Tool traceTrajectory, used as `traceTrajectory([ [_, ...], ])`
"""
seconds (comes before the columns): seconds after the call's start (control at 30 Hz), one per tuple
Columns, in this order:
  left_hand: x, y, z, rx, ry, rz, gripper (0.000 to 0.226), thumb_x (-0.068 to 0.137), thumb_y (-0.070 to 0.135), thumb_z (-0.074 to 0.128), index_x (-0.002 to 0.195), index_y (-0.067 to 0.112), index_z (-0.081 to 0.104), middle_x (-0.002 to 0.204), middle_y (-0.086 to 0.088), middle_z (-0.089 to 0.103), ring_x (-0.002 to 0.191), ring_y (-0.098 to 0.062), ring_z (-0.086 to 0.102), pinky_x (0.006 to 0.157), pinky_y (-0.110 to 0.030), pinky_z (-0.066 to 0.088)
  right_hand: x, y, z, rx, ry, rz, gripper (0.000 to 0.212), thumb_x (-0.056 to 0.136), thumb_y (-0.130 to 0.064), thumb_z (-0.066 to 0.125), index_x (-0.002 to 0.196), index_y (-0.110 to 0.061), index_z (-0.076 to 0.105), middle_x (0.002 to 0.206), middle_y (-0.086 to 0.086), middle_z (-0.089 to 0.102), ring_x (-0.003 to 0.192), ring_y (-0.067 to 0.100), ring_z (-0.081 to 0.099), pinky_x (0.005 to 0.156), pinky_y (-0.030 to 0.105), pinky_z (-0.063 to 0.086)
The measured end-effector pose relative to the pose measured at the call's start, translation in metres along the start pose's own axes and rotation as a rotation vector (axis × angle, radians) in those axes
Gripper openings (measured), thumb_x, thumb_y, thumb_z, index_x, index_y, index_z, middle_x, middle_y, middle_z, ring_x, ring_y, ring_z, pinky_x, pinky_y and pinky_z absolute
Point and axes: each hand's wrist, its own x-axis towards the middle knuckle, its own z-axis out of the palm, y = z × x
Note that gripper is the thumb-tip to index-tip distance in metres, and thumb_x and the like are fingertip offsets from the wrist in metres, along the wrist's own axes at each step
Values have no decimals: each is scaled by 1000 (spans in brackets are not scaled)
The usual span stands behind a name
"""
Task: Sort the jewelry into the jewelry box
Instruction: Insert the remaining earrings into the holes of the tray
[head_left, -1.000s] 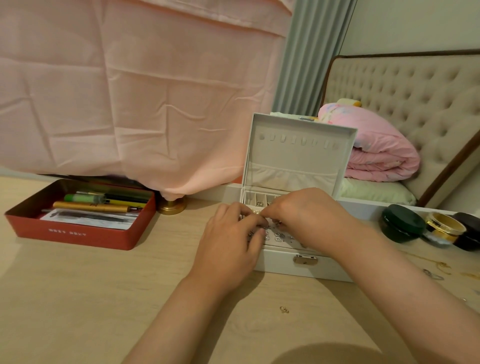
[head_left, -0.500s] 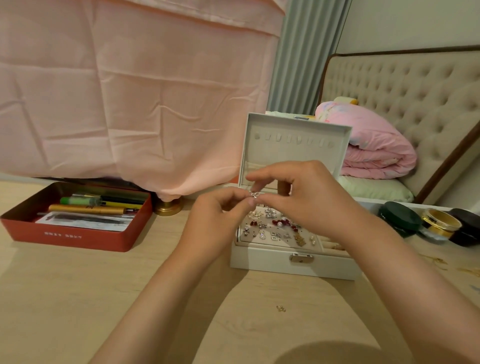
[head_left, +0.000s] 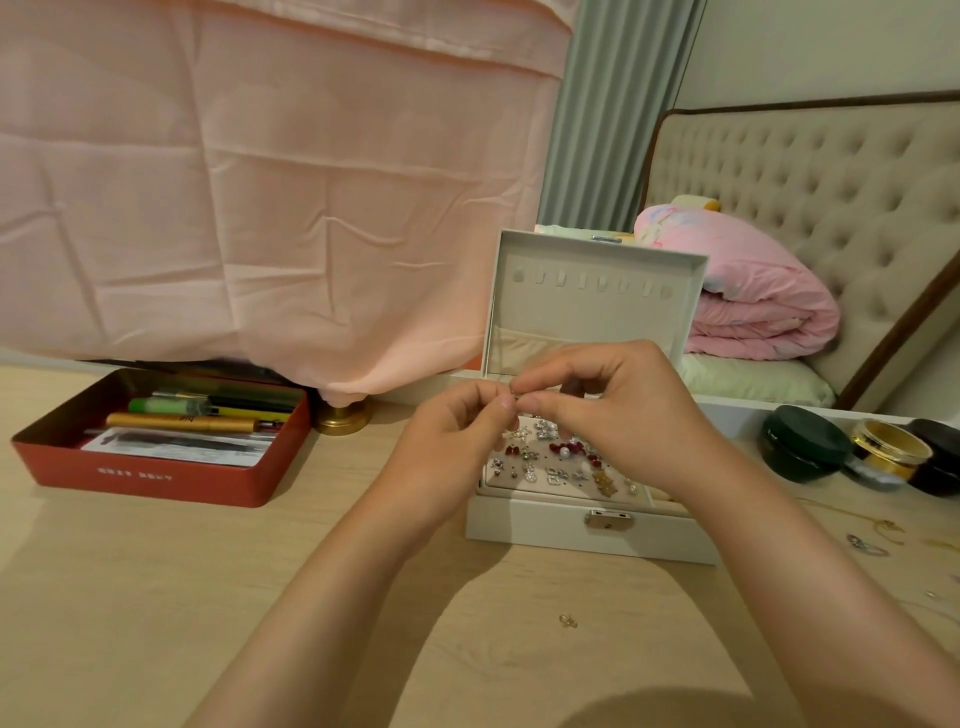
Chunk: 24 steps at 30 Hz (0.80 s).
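A white jewelry box (head_left: 540, 530) stands open on the wooden desk, its lid upright. Several small earrings, some red, some silver, sit on its padded tray (head_left: 550, 470). Both hands hover above the tray, fingertips meeting. My left hand (head_left: 452, 447) and my right hand (head_left: 618, 410) pinch one tiny silver earring (head_left: 515, 394) between thumbs and forefingers. A small gold earring (head_left: 568, 620) lies loose on the desk in front of the box. Thin gold chains and a silver piece (head_left: 865, 543) lie at the right edge.
A red tin (head_left: 156, 486) with pens and papers sits at the left. A brass lamp base (head_left: 343, 418) stands under a pink cloth. Round dark and gold containers (head_left: 883, 449) are at the right. A bed with a pink quilt lies beyond.
Both hands rose from the tray to above the box, pinching a tiny earring between them. They have stayed together there over the last half second.
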Motion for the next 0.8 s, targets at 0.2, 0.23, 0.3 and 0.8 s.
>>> traceTrajectory([
  [0.2, 2, -12, 3, 230, 27, 109, 16, 96, 26, 61, 81, 24, 66, 76, 5, 66, 72, -7, 57, 72, -28, 47, -7, 8, -4, -1, -13, 92, 17, 78, -16, 86, 82, -32, 82, 70, 8, 73, 56, 24, 59, 56, 39, 51],
  [0.23, 2, -13, 4, 265, 32, 122, 16, 96, 26, 61, 81, 24, 66, 76, 3, 66, 71, -10, 57, 73, -32, 47, -7, 10, -4, 11, -11, 105, 20, 78, -13, 85, 84, -32, 81, 71, 3, 74, 55, 20, 59, 57, 35, 51],
  [0.3, 2, -16, 6, 308, 38, 133, 15, 96, 27, 62, 82, 22, 67, 75, 0, 66, 72, -15, 58, 73, -36, 47, -9, 12, -4, -4, -26, 126, 27, 79, -10, 84, 93, -32, 80, 77, -7, 76, 58, 17, 60, 61, 31, 52],
  [0.8, 0, -38, 4, 949, 170, 295, 19, 94, 40, 59, 111, 38, 69, 109, 13, 55, 106, -13, 40, 85, -32, 35, -6, 35, -5, -831, -236, -15, 20, 94, -36, 67, 111, -40, 74, 111, -19, 70, 106, 7, 61, 87, 30, 48],
])
